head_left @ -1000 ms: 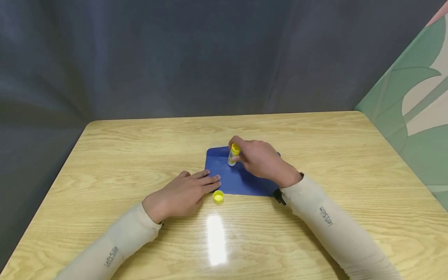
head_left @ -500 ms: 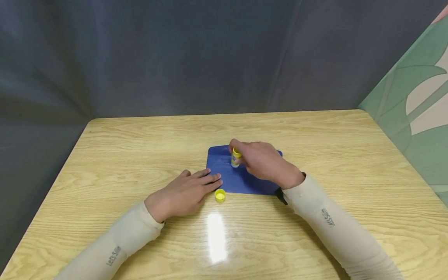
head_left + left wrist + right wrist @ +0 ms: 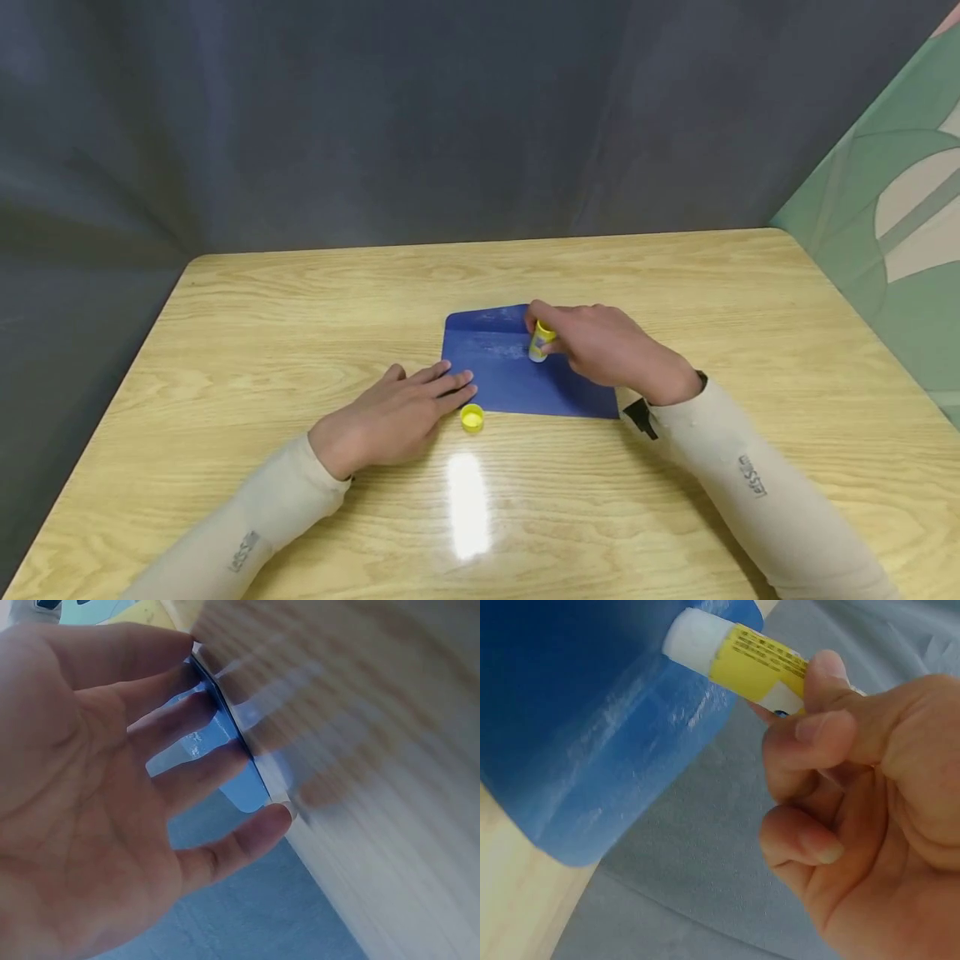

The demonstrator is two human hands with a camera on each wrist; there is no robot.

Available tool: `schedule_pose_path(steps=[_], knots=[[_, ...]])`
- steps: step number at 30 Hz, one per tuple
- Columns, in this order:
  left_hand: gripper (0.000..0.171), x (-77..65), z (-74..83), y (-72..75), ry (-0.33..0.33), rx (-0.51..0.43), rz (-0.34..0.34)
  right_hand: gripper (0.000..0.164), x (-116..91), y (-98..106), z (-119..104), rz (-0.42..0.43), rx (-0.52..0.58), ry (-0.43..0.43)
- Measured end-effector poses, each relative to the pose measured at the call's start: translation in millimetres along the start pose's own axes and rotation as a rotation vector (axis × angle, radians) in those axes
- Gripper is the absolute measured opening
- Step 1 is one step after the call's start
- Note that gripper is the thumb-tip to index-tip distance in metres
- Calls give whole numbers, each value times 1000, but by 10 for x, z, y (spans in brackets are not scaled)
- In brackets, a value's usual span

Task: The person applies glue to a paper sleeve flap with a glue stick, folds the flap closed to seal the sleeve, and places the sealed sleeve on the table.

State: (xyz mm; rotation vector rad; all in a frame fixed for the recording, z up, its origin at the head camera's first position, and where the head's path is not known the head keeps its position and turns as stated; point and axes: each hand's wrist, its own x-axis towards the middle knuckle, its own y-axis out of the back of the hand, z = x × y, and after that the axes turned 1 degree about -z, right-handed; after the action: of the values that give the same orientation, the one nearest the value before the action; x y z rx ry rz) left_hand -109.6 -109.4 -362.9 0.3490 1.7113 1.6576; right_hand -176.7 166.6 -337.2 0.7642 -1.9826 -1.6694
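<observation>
Head view: our left hand [image 3: 397,414] lies spread at the left edge of the blue envelope [image 3: 517,392], gripping nothing, presumably to steady it; our right hand [image 3: 606,343] pinches a glue stick [image 3: 538,343] upon it; the yellow cap [image 3: 472,417] sits beside its near edge. Left wrist view: our fingers lie apart along that edge. Right wrist view: thumb and fingers hold the yellow barrel, likely so the white end meets the envelope.
</observation>
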Motion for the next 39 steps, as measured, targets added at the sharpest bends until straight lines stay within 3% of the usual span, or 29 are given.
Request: schedule_pose_path(steps=[9,14,18,26,39], knots=[[51,-126,-42,-19,21,11,29,24,14,176,93,-58,-37,-12],[48,-146,-53,-16,25,17,69,27,30,227,100,7,4,-21],[47,-132,-54,-19,26,24,84,29,109,184,6,81,15,-11],[47,-80,2,-10,37,10,80,36,335,55,-233,127,47,26],[48,-50,43,2,34,9,71,31,741,-31,-599,72,97,86]])
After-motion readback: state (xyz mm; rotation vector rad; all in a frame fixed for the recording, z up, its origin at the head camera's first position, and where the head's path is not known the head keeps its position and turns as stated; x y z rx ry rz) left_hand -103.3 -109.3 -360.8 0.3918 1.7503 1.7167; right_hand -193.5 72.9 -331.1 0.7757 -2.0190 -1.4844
